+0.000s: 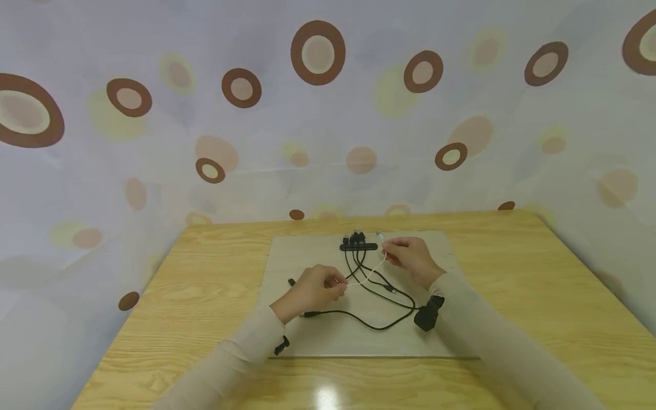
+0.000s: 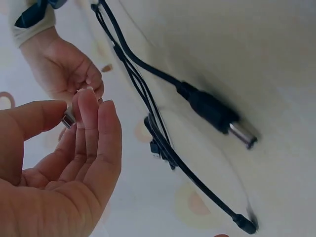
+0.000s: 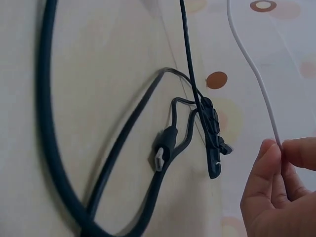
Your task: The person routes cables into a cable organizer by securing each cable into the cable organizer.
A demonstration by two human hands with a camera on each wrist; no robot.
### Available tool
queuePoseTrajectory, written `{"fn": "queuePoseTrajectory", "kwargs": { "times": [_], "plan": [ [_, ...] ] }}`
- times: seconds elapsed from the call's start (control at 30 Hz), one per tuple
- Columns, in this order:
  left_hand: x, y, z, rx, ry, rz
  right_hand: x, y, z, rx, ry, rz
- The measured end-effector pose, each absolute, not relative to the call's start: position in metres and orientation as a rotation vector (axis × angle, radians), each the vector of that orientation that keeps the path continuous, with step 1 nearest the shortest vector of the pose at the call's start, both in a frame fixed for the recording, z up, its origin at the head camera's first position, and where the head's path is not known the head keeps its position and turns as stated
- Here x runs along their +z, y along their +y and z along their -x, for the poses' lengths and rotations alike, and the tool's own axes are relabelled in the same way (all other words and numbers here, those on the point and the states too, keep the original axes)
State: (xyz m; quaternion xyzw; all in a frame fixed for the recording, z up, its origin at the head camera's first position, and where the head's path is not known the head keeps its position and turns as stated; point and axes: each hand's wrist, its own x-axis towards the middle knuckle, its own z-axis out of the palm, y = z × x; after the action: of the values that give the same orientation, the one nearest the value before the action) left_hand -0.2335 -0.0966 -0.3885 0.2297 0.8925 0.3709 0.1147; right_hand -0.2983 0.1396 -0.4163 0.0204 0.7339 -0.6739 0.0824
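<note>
A thin white charging cable point(image 3: 256, 71) hangs in a slack curve between the two hands. My left hand point(image 1: 315, 289) pinches one end of it, where a small metal-tipped plug point(image 2: 68, 119) shows between thumb and fingers. Near the other end, my right hand point(image 1: 412, 259) pinches the cable between thumb and fingertips, and a pale plug point(image 1: 380, 236) sticks up beyond them. Just left of the right hand lies a black cable organizer point(image 1: 358, 247) with several black cables seated in it. At its near end, the right wrist view shows a slot point(image 3: 216, 166) without a cable.
Black cables loop over a pale board point(image 1: 348, 341) on the wooden table point(image 1: 205, 319). A barrel plug point(image 2: 212, 108) lies close to the left hand. A micro-USB style plug point(image 3: 164, 148) rests near the organizer. Behind stands a patterned backdrop point(image 1: 328, 125).
</note>
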Motion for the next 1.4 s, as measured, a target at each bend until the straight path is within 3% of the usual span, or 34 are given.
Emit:
{"fn": "queuePoseTrajectory", "kwargs": {
  "times": [0.2, 0.43, 0.6, 0.9, 1.4],
  "plan": [
    [-0.391, -0.099, 0.247, 1.065, 2.649, -0.593, -0.424, 0.133, 0.316, -1.986, 2.190, -0.039],
    [-0.397, -0.086, 0.265, 1.075, 2.624, -0.570, -0.445, 0.132, 0.337, -1.972, 2.252, -0.202],
    [-0.399, -0.082, 0.269, 1.052, 2.624, -0.580, -0.455, 0.127, 0.346, -1.727, 2.517, -0.204],
    [-0.400, -0.084, 0.271, 1.057, 2.630, -0.555, -0.451, 0.118, 0.350, -1.369, 2.812, -0.219],
    [-0.397, -0.089, 0.272, 1.073, 2.621, -0.486, -0.435, 0.114, 0.354, -1.525, 2.546, -0.233]
  ]
}}
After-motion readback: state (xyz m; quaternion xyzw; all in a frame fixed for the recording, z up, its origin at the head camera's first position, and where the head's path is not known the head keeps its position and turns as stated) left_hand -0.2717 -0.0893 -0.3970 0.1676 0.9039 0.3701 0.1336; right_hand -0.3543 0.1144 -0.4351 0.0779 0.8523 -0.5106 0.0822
